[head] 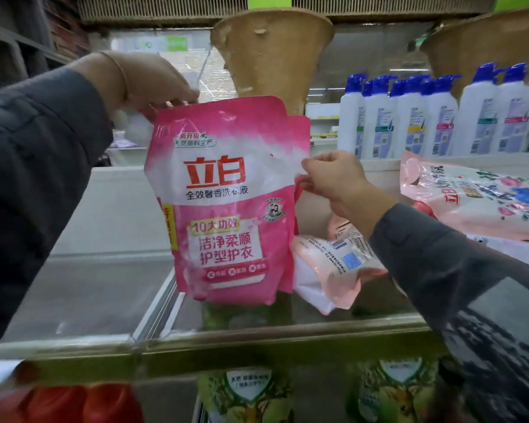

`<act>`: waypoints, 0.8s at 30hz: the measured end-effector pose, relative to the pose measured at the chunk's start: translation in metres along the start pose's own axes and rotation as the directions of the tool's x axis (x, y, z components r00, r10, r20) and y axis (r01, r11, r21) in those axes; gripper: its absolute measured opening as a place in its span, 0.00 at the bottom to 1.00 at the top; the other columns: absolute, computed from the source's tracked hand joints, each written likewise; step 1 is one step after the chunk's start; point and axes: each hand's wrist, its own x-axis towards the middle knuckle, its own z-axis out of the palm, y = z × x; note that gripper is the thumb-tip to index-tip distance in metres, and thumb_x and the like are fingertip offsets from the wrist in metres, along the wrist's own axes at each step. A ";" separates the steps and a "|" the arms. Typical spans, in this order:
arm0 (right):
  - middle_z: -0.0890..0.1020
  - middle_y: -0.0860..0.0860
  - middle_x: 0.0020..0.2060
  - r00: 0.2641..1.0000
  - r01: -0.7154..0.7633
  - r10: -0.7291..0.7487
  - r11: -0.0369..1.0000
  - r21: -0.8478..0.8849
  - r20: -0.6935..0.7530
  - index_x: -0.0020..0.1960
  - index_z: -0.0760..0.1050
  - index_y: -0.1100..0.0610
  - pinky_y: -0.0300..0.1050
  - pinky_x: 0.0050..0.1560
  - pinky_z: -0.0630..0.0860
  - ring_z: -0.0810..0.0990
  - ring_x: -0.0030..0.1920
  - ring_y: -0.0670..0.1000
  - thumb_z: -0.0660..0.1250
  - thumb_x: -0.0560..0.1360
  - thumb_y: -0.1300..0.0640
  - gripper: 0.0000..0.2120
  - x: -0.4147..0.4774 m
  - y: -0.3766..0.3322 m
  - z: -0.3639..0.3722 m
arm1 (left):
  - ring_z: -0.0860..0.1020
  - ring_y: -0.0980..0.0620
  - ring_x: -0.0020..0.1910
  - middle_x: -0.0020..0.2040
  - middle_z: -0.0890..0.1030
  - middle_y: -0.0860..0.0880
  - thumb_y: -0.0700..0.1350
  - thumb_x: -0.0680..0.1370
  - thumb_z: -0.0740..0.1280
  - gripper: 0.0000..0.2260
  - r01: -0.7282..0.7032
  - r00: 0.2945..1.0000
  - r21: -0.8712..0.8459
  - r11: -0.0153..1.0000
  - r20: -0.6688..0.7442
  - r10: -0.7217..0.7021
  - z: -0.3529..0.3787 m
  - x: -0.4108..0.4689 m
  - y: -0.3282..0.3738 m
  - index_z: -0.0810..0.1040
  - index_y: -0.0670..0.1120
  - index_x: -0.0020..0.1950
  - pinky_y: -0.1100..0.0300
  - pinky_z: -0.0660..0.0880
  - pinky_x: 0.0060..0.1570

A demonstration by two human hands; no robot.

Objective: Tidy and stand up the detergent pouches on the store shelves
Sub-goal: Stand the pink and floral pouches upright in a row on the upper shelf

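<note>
Your left hand [153,83] is pinching the pink pouch [223,203] by its top, right hand [333,175] gripping its side edge; shelf [104,233] room showing left, fallen pouch [333,264] crowding right.

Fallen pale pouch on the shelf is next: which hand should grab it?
Right, likely. The right hand is directly above the fallen pale pouch, only pinching the pink pouch at its edge; the left hand grips its top, holding it upright.

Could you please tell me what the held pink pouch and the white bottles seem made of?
The pink pouch: likely flexible plastic film, glossy; it wrinkles and shows glare. The white bottles: probably rigid plastic, semi-matte; uniform moulded shapes, blue pump tops.
</note>
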 end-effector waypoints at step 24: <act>0.86 0.63 0.50 0.943 -0.040 0.012 0.996 0.077 0.333 0.50 0.81 0.67 0.63 0.57 0.81 0.85 0.47 0.60 0.69 0.79 0.59 0.09 -0.078 0.004 0.020 | 0.85 0.42 0.46 0.53 0.84 0.40 0.44 0.74 0.74 0.22 -0.231 0.944 -0.912 0.340 -0.295 -0.150 0.123 -0.091 -0.039 0.73 0.37 0.63 0.42 0.82 0.46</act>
